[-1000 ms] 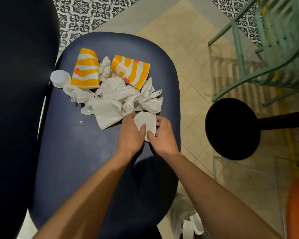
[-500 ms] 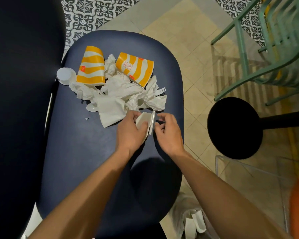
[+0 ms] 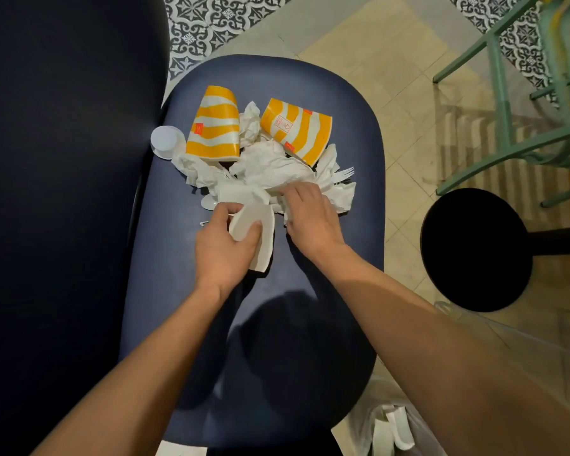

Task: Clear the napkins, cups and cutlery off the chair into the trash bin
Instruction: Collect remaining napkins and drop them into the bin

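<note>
On the dark blue chair seat (image 3: 178, 291), a small white lid (image 3: 165, 141) lies leftmost, beside two tipped orange-striped paper cups (image 3: 215, 125). The left hand (image 3: 226, 248) pinches a folded white napkin (image 3: 260, 235) between thumb and fingers. The right hand (image 3: 310, 215) presses curled fingers into the crumpled napkin pile (image 3: 273, 166); a white plastic fork (image 3: 344, 174) pokes out rightward.

Two orange-and-white striped cups (image 3: 214, 124) (image 3: 297, 130) lie tipped at the chair's (image 3: 165, 278) 12 o'clock end, crumpled white napkins (image 3: 270, 167) heaped at their 6 o'clock side. A white fork (image 3: 344, 173) pokes out toward 3 o'clock. A small white lid (image 3: 165, 141) sits at 9 o'clock.
</note>
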### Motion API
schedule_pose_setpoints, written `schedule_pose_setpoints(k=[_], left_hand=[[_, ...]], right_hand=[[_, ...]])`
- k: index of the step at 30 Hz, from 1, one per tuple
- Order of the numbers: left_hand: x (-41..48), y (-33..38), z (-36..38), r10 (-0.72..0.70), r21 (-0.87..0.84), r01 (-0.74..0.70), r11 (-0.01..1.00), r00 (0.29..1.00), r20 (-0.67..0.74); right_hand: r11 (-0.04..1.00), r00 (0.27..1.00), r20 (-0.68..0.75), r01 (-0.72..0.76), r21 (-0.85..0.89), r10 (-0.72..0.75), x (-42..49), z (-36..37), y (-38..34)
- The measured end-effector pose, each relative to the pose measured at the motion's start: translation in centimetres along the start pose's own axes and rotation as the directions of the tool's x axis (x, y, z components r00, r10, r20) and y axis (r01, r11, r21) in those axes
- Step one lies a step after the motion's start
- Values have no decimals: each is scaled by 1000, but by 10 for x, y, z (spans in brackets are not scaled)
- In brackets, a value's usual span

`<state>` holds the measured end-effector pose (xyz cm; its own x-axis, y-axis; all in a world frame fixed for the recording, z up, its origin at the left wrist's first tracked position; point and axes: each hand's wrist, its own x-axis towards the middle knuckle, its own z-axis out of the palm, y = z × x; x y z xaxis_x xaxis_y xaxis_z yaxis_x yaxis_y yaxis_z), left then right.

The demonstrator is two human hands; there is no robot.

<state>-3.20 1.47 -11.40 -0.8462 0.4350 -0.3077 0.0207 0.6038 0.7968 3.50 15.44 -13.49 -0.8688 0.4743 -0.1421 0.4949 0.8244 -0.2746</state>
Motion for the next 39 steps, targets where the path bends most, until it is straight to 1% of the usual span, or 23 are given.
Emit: schedule_pose_setpoints(k=[4,7,9,11,14,17,19,21,22,24,25,28,30,33,35,39], left_hand=[[-2,-4,-1,-4,-41,4,999,1000,8],[-2,-3,0,-1,-53,2,999,1000,14],[-1,-1,0,8,-57,-7,998,1000,14],[0,2,1,16,-74,-14,997,1000,19],[4,8,3,31,-106,-28,994,999,21],[7,14,7,40,-119,-37,992,999,20],[10,18,11,48,-124,-44,991,999,23],[12,21,15,50,-130,-46,990,998,25],[13,22,17,50,-133,-46,990,998,30],[14,25,21,52,-137,-46,990,998,42],[15,25,23,54,-142,-47,989,997,47],[18,26,30,56,-148,-48,988,997,55],[19,26,33,59,-146,-49,988,996,64],[20,25,36,66,-148,-55,987,995,74],[21,25,38,74,-139,-62,988,994,81],[22,25,40,74,-123,-63,990,993,89]], right_hand=[[997,996,71,-64,46,61,-2,6,0],[995,991,119,-76,66,68,-3,8,-1],[993,990,128,-72,92,60,-3,8,0],[983,991,112,-94,160,76,-4,5,1],[947,991,26,-133,291,131,-6,-3,1],[894,973,-75,-170,415,219,-7,-12,5],[876,942,-172,-188,445,289,-7,-19,10],[857,885,-274,-219,466,375,-6,-23,18],[841,855,-300,-248,480,423,-6,-25,23],[797,816,-280,-317,515,505,-7,-27,34],[780,810,-254,-346,522,529,-8,-26,39],[770,821,-183,-397,499,541,-11,-20,48],[761,831,-107,-438,479,546,-12,-13,50],[797,855,-5,-481,366,518,-12,0,50],[814,862,14,-484,322,507,-10,7,50],[798,847,-15,-494,345,531,-8,11,52]])
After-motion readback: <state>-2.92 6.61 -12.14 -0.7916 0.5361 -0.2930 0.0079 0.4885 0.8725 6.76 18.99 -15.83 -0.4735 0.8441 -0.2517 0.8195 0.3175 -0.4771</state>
